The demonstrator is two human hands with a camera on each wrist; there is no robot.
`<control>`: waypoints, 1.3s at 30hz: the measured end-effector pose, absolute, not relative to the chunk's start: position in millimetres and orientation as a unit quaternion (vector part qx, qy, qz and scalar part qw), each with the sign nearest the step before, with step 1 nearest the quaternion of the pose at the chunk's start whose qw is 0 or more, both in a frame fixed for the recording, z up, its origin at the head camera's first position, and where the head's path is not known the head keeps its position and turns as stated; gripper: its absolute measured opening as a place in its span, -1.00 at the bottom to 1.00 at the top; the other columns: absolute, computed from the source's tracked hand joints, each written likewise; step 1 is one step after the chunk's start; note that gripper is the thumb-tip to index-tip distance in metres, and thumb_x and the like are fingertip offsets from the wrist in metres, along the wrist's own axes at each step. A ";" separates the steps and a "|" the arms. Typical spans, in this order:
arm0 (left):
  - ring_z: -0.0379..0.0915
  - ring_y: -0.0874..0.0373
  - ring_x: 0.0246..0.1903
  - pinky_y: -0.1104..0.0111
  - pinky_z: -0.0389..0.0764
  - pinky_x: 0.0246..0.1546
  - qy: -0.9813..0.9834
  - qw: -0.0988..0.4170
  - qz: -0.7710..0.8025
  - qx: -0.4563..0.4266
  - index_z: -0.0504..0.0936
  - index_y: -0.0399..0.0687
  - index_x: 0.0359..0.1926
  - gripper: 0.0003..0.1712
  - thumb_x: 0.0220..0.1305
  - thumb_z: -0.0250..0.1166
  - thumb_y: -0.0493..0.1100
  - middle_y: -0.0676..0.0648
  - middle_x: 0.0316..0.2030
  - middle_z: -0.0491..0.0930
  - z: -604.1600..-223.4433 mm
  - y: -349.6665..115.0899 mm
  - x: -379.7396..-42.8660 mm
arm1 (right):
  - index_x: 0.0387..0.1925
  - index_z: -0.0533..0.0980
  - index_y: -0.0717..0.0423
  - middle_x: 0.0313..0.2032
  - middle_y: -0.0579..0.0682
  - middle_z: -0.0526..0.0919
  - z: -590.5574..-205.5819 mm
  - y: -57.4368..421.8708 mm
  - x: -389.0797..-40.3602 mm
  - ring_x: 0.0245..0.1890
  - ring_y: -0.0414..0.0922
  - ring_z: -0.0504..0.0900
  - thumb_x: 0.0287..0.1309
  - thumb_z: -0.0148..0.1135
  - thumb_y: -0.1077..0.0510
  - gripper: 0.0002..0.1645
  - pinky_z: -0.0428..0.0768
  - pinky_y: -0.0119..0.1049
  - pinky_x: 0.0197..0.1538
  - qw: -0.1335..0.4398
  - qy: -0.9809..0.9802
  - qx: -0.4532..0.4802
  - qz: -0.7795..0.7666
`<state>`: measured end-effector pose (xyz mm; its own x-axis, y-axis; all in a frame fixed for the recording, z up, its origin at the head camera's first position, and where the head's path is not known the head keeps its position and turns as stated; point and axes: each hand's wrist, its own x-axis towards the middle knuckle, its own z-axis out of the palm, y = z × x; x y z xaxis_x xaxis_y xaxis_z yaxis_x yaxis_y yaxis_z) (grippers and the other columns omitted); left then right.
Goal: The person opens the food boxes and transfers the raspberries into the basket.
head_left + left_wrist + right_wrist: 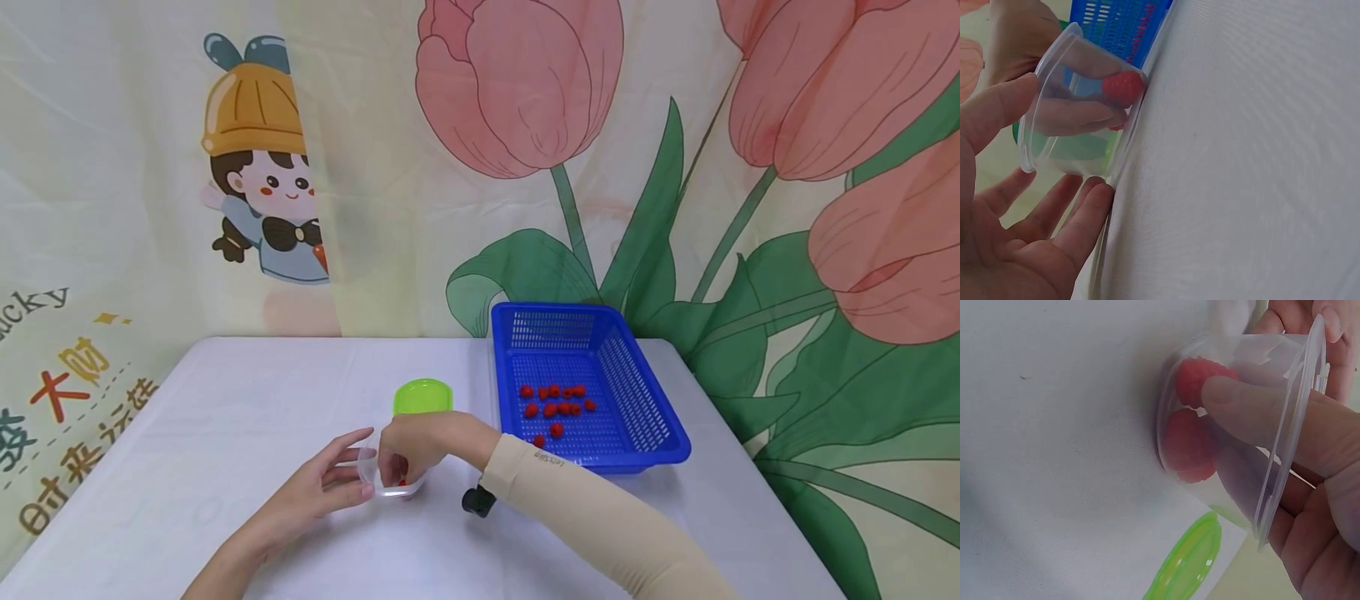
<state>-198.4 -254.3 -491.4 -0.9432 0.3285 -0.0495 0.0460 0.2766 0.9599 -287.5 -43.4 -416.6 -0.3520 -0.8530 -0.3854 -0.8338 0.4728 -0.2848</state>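
Observation:
A clear plastic cup (367, 477) stands on the white table between my hands. At its left side my left hand (318, 483) holds it, thumb at the rim and fingertips against the wall. My right hand (417, 440) reaches down inside from above. In the right wrist view, two red raspberries lie near the cup's bottom: the upper raspberry (1190, 380) is partly behind my right thumb, and the lower raspberry (1188, 440) sits at the fingertips, which appear to pinch it. A bright green lid (423, 396) lies just behind the cup.
To the right, a blue plastic basket (652, 400) with slotted walls holds several raspberries (556, 430). A small black object (477, 502) is at my right wrist. The white table (277, 400) meets a printed cloth backdrop (382, 208) with tulips.

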 end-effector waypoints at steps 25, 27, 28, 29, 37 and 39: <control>0.46 -0.18 0.36 0.41 0.63 0.10 0.788 0.127 0.593 0.109 0.17 0.11 0.65 -0.05 0.39 0.47 -0.14 -0.27 0.46 0.37 -489.6 -253.5 -197.6 | -0.10 0.81 -0.06 -0.28 -0.29 0.75 -408.9 -27.9 -290.5 -0.24 -0.38 0.63 0.28 0.49 0.28 -0.77 0.58 -0.62 -0.13 0.214 0.834 -0.501 -0.093; 0.45 -0.19 0.37 0.40 0.63 0.10 0.792 0.128 0.588 0.104 0.17 0.13 0.65 -0.05 0.39 0.47 -0.12 -0.26 0.46 0.37 -489.4 -253.3 -197.6 | -0.07 0.81 -0.03 -0.26 -0.27 0.76 -404.7 -21.7 -290.1 -0.24 -0.38 0.63 0.28 0.49 0.28 -0.77 0.58 -0.62 -0.11 0.201 0.832 -0.505 -0.108; 0.45 -0.18 0.37 0.40 0.62 0.10 0.792 0.129 0.588 0.101 0.18 0.15 0.65 -0.05 0.39 0.48 -0.12 -0.24 0.47 0.37 -489.3 -253.1 -197.5 | -0.06 0.81 -0.01 -0.25 -0.26 0.76 -403.1 -18.4 -290.5 -0.24 -0.38 0.63 0.28 0.49 0.28 -0.77 0.58 -0.63 -0.11 0.195 0.831 -0.509 -0.116; 0.45 -0.17 0.37 0.41 0.61 0.10 0.792 0.131 0.588 0.098 0.18 0.16 0.65 -0.05 0.39 0.48 -0.11 -0.24 0.47 0.37 -489.2 -253.0 -197.4 | -0.05 0.81 0.00 -0.25 -0.25 0.75 -401.2 -15.1 -290.6 -0.24 -0.38 0.63 0.28 0.49 0.28 -0.76 0.58 -0.63 -0.10 0.189 0.830 -0.510 -0.123; 0.49 -0.14 0.34 0.43 0.62 0.09 0.793 0.131 0.587 0.094 0.16 0.10 0.66 -0.01 0.36 0.50 -0.12 -0.27 0.45 0.38 -489.5 -251.7 -199.4 | -0.05 0.80 0.08 -0.20 -0.22 0.75 -384.7 22.6 -296.0 -0.22 -0.42 0.65 0.30 0.47 0.29 -0.79 0.61 -0.61 -0.06 0.162 0.817 -0.523 -0.182; 0.49 -0.13 0.33 0.43 0.61 0.08 0.794 0.130 0.587 0.090 0.17 0.12 0.65 -0.01 0.35 0.51 -0.11 -0.25 0.45 0.39 -489.9 -251.5 -200.0 | -0.07 0.80 0.07 -0.19 -0.21 0.76 -378.1 34.6 -295.7 -0.21 -0.42 0.66 0.30 0.46 0.29 -0.80 0.62 -0.60 -0.04 0.157 0.817 -0.520 -0.193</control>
